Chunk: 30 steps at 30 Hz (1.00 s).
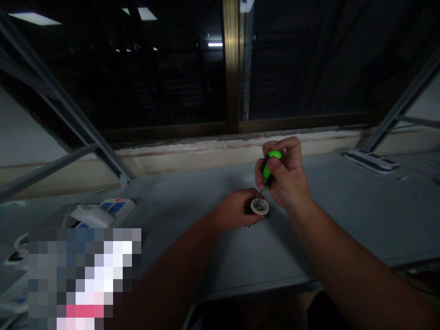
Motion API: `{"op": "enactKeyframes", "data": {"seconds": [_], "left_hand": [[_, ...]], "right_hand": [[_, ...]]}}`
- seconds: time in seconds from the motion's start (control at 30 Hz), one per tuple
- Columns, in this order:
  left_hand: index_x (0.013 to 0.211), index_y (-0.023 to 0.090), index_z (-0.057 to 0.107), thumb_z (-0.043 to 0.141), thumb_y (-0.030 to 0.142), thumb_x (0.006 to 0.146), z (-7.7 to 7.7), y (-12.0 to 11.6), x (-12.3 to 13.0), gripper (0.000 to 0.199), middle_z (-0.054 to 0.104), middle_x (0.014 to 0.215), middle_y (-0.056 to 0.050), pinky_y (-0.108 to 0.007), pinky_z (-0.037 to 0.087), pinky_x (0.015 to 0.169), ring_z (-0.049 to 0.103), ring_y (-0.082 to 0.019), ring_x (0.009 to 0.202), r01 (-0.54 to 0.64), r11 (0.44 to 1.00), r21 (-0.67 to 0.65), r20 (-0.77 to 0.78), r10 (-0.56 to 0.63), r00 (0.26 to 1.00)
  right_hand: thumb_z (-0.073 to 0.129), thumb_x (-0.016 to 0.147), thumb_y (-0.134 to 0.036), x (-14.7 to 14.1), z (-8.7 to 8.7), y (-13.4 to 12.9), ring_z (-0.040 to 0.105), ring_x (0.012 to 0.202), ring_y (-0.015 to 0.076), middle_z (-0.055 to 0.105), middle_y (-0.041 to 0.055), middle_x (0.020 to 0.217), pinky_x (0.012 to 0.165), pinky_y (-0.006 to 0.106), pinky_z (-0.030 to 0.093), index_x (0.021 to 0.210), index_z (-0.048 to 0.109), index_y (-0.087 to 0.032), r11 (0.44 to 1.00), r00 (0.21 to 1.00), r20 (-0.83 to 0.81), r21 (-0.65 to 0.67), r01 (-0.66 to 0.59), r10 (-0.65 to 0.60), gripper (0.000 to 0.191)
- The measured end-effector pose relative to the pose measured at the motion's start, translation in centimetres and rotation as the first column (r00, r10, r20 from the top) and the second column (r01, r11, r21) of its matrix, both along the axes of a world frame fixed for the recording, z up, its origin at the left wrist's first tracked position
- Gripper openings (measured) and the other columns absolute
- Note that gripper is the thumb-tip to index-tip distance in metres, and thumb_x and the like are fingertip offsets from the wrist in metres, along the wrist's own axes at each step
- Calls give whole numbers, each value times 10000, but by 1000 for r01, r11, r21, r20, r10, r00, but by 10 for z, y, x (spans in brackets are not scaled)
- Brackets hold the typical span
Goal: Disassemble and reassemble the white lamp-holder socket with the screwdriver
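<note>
Screwdriver [268, 171] and dark cylindrical piece [263, 209] meet at the piece's pale rim: your right hand [290, 176] is above and to the right of the piece, fingers curled around the green handle, probably so the thin shaft can slant into the opening, though you cannot tell whether its tip touches anything inside. Your left hand [234, 211] clasps the piece from its left, likely to steady it, leaving the rim exposed between digits on its far and near sides.

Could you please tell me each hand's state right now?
Left hand: closed, holding a round, pale-rimmed part.
Right hand: closed, holding a green-and-black screwdriver.
</note>
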State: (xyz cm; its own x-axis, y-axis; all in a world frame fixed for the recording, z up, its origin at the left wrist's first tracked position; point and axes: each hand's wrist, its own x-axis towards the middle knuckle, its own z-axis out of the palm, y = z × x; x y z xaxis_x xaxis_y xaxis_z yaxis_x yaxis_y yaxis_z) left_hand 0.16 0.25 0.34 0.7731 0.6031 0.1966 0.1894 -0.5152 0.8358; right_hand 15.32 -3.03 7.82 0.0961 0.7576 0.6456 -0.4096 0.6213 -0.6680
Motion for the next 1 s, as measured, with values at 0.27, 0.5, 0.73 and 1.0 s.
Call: {"op": "enactKeyframes", "data": {"seconds": [0.27,0.5,0.73,1.0], "left_hand": [[1103,148,648,777,302,796,2,0,1,366,717,986,-76,-316,522,779,675,-197,879,8,1000,27,-2,-8,1000],[1109,148,648,790,316,788,3,-1,-1,390,722,1009,-74,-309,519,773,674,-198,884,-20,999,26,-2,20,1000],[1082,148,646,778,319,799,4,-1,-1,356,712,950,-57,-292,514,734,663,-183,829,-10,1000,27,-9,10,1000],[1081,156,650,769,290,798,6,0,-2,336,723,975,-59,-306,515,775,672,-198,873,-14,994,112,-43,19,999]], "right_hand": [[521,908,-687,-1,3,0,439,409,76,571,-63,715,353,198,325,990,473,-305,997,998,-43,-62,-49,46,393],[613,903,-588,1,0,2,578,547,108,595,-25,787,426,228,446,953,532,-264,994,999,-3,-105,-37,37,337],[698,815,-651,1,0,0,452,416,50,576,-73,852,326,179,317,944,444,-315,998,997,-53,31,-53,55,440],[406,976,-660,-1,-1,2,537,459,95,578,-36,699,367,211,430,1097,540,-262,994,994,48,-58,-91,94,437]]}}
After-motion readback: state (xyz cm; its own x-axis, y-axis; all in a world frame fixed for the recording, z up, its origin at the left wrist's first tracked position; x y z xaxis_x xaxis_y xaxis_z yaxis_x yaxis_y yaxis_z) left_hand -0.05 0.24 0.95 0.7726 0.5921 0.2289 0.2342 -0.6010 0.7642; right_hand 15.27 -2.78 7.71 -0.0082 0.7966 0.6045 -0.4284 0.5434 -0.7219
